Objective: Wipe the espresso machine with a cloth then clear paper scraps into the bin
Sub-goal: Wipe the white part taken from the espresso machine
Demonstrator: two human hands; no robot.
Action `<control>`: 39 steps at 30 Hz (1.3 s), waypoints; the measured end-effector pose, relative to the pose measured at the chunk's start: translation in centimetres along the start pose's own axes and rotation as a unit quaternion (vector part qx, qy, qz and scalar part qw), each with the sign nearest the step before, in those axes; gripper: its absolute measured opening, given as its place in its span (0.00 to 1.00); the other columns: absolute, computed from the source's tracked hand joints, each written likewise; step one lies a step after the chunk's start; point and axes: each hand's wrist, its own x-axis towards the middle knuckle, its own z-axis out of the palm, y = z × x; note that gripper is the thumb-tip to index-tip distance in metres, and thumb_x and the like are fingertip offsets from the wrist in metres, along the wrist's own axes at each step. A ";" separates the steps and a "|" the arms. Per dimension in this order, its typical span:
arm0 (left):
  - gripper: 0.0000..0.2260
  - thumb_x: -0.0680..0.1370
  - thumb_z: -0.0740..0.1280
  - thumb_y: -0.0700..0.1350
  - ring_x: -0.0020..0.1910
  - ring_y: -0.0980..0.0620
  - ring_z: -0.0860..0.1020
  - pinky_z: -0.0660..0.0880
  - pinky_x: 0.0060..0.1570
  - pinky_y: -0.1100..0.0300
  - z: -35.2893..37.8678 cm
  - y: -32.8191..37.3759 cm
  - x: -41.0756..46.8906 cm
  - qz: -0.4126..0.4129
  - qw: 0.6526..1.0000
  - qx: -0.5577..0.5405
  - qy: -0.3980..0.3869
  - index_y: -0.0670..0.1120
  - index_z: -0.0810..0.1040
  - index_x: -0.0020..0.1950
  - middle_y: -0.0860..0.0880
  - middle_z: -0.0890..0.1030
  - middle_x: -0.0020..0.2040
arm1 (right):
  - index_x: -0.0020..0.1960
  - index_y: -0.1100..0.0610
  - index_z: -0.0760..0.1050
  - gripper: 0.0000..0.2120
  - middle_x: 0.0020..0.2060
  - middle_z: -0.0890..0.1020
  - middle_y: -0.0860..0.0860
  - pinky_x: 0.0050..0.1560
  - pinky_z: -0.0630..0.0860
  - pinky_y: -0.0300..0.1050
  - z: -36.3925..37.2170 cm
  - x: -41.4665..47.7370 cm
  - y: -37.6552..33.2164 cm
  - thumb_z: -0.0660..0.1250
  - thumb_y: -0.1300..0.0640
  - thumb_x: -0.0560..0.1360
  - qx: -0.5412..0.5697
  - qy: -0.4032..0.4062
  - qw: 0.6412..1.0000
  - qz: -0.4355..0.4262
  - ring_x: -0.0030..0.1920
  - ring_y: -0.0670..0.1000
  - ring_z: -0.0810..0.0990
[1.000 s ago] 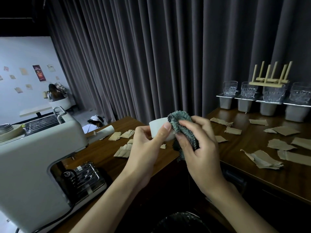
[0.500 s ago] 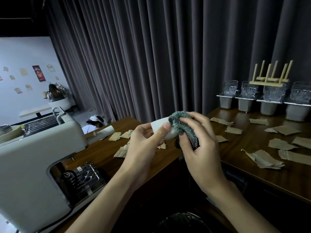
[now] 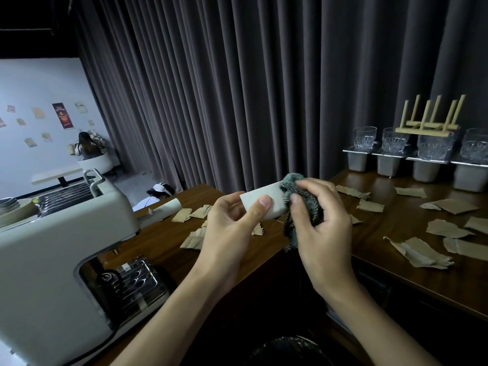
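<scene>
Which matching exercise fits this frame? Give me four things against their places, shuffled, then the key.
Things:
1. cloth
2. white cup
3. wooden rack
4. paper scraps

Places:
A. upside down on top of the glasses
B. gripped in the left hand
C. lying loose on the wooden counter
D. bunched in the right hand, pressed to the cup

Pairs: 1-D, 2-B, 3-A, 4-C

dim room; dark pleated curtain (image 3: 237, 88) behind wooden counter (image 3: 396, 228), white wall (image 3: 39, 85) far left.
</scene>
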 end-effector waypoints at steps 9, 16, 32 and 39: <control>0.28 0.72 0.74 0.60 0.59 0.44 0.82 0.74 0.66 0.42 -0.8 0.4 0.7 -0.003 0.997 0.044 -0.063 0.42 0.80 0.62 0.43 0.85 0.56 | 0.59 0.64 0.79 0.11 0.58 0.77 0.56 0.59 0.72 0.33 0.5 -0.5 -0.1 0.66 0.64 0.78 -0.041 -0.012 0.994 -0.101 0.60 0.48 0.76; 0.21 0.75 0.71 0.58 0.50 0.55 0.84 0.78 0.48 0.64 -1.1 -0.2 0.7 0.003 0.996 0.042 -0.078 0.42 0.83 0.57 0.48 0.87 0.50 | 0.64 0.64 0.76 0.16 0.61 0.72 0.56 0.60 0.75 0.40 0.7 -0.9 0.4 0.66 0.58 0.79 -0.053 -0.048 0.990 -0.120 0.61 0.52 0.75; 0.27 0.72 0.75 0.56 0.57 0.49 0.84 0.79 0.54 0.60 -0.3 -0.6 0.8 -0.019 0.997 -0.039 -0.071 0.39 0.78 0.63 0.44 0.86 0.56 | 0.63 0.65 0.76 0.14 0.58 0.77 0.56 0.60 0.72 0.35 0.2 -0.8 1.1 0.64 0.63 0.79 -0.045 -0.012 0.991 -0.123 0.61 0.48 0.76; 0.21 0.74 0.71 0.57 0.47 0.58 0.84 0.77 0.45 0.68 -0.6 0.2 0.5 -0.021 0.995 0.015 -0.099 0.42 0.83 0.57 0.48 0.87 0.50 | 0.64 0.66 0.76 0.15 0.58 0.77 0.55 0.58 0.72 0.32 0.0 -0.9 1.5 0.64 0.63 0.79 -0.019 -0.013 0.996 -0.091 0.60 0.45 0.76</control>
